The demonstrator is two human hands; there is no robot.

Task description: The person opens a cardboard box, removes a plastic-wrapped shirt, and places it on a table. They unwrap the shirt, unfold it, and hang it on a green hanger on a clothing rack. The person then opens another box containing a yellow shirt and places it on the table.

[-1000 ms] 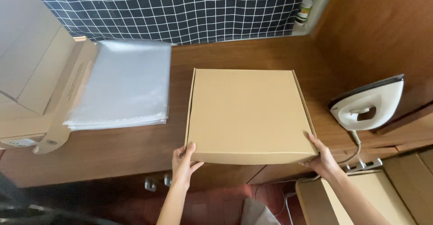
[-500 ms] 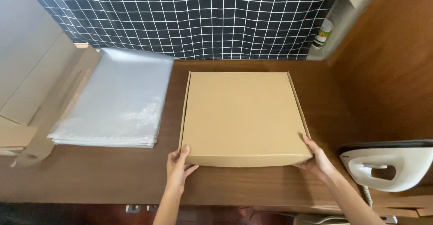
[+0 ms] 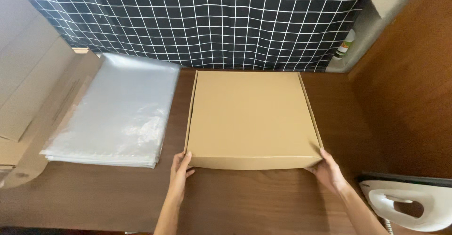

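Both forearms bare, no sleeves in view. Left hand (image 3: 179, 171) & right hand (image 3: 328, 171): no gloves, rings, watch or wristbands. Nails short, unpainted afaict.

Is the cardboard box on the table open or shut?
Shut: the cardboard box lies flat with its lid down flush. The left hand and right hand touch its front corners.

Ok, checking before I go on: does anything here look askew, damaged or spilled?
Nothing stands out. The cardboard box lies flat and closed on the wooden table, left hand and right hand at its near corners; the plastic bags are stacked neatly.
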